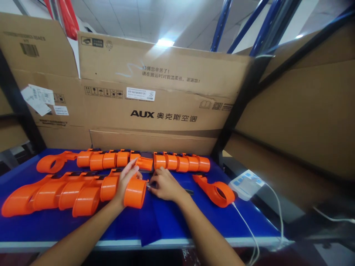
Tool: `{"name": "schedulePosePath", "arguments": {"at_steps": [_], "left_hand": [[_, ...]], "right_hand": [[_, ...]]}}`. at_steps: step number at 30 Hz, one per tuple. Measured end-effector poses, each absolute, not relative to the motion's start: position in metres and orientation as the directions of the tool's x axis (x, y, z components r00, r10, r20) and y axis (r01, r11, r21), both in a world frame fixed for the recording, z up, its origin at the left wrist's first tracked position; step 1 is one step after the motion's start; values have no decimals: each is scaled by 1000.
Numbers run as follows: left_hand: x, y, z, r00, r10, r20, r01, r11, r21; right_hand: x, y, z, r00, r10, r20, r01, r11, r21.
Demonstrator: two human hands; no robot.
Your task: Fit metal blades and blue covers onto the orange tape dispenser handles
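My left hand point(125, 181) is closed round an orange plastic part point(135, 193), whose wide ring faces down and whose flat upper end point(144, 163) points up. Close beside it on the right, my right hand point(163, 184) has its fingers pinched at the part's edge on a small greyish piece point(150, 184), too small to make out. Several like orange rings point(85, 201) lie in a row to the left of my left hand. Behind my hands runs another row of orange rings point(177, 162) with dark pieces along their tops.
On the blue table point(177, 221), an orange ring part point(222, 194) lies at the right beside a white device point(246, 184) with cables. Another orange part point(51, 163) is at the back left. A cardboard wall point(155, 129) and black posts stand behind.
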State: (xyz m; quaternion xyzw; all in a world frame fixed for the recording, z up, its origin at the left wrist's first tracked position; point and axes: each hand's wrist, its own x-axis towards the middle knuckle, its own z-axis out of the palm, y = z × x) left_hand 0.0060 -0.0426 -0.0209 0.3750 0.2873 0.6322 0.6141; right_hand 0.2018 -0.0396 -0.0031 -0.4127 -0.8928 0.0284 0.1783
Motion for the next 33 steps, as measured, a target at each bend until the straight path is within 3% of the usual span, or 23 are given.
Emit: {"name": "schedulePosePath", "arguments": {"at_steps": [3,5,8,10,13,19,33], "left_hand": [[8,-43,-22,32,993,114,-543,-79,836],[10,-45,-22,30,995,95,-522,-65,850],[11,-46,-20,5,998,69,-509,-57,859],[12,-47,-19,-19,998,63,-503,-63,862],[13,-46,-17,-31,997,65,-486,-72,871],[15,-45,-18,-4,997,75,-478,-68,876],[16,-47,-18,10,996,91,-453,-77,888]], "right_hand": [[199,-38,-5,-589,742,321,720,662,-209],[200,-35,-5,-553,749,365,698,656,-287],[204,-30,-4,-396,814,425,590,581,-561],[208,-27,-2,-264,869,418,405,494,-770],[214,-24,4,-138,917,374,126,391,-912],[217,-23,11,-36,941,335,-16,335,-942],[219,-21,10,-97,934,344,19,347,-938]]}}
